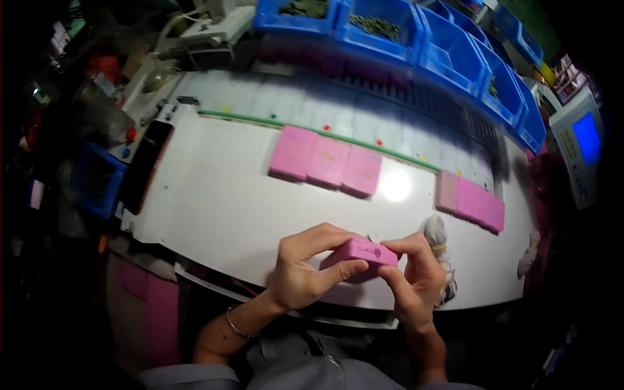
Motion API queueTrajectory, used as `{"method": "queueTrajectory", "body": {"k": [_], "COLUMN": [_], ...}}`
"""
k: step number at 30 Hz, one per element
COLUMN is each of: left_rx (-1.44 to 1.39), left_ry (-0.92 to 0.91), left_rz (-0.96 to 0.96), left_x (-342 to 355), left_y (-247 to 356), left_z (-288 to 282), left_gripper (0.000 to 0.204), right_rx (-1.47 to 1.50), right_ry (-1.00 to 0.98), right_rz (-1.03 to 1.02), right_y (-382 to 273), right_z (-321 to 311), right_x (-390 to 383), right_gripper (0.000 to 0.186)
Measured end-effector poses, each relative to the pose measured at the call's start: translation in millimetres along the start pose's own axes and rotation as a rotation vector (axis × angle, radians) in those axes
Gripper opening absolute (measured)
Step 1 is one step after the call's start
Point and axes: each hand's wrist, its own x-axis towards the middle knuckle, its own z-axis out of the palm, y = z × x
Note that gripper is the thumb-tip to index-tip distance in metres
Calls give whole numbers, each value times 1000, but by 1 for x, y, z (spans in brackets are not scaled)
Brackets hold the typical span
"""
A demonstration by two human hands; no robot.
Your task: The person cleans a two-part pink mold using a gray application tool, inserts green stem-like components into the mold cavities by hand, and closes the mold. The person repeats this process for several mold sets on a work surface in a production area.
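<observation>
A pink rectangular block (pixel 372 252) is held up on edge over the near part of the white table, its narrow side with a slot and a small round hole turned toward me. My left hand (pixel 307 266) grips its left end, thumb along the near side and fingers behind. At the right end, my right hand (pixel 417 270) pinches it between thumb and fingers. Three pink blocks (pixel 325 160) lie side by side beyond my hands. A second row of pink blocks (pixel 474 201) lies farther right. What the block's far face looks like is hidden.
Blue bins (pixel 380 32), some with small parts, stand along the back. A green strip (pixel 351 141) crosses the white table (pixel 214 188). A whitish wrapped bundle (pixel 437 237) stands beside my right hand. At right is a device with a blue screen (pixel 586 138); a dark phone-like slab (pixel 148 166) lies left.
</observation>
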Motion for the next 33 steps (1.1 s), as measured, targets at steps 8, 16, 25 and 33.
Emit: {"method": "queueTrajectory", "body": {"k": [8, 16, 25, 33], "left_rx": [-460, -150, 1217, 771], "left_ry": [-465, 254, 666, 55], "left_rz": [-572, -413, -277, 2], "left_x": [15, 112, 210, 146], "left_y": [7, 1, -59, -24], "left_z": [-59, -199, -271, -105], "left_gripper": [67, 22, 48, 44], "right_rx": [342, -639, -672, -556], "right_ry": [-45, -39, -146, -8], "right_rz": [260, 6, 69, -136], "right_y": [7, 39, 61, 33], "right_z": [27, 30, 15, 19], "right_x": [34, 63, 84, 77], "right_gripper": [38, 70, 79, 87]}}
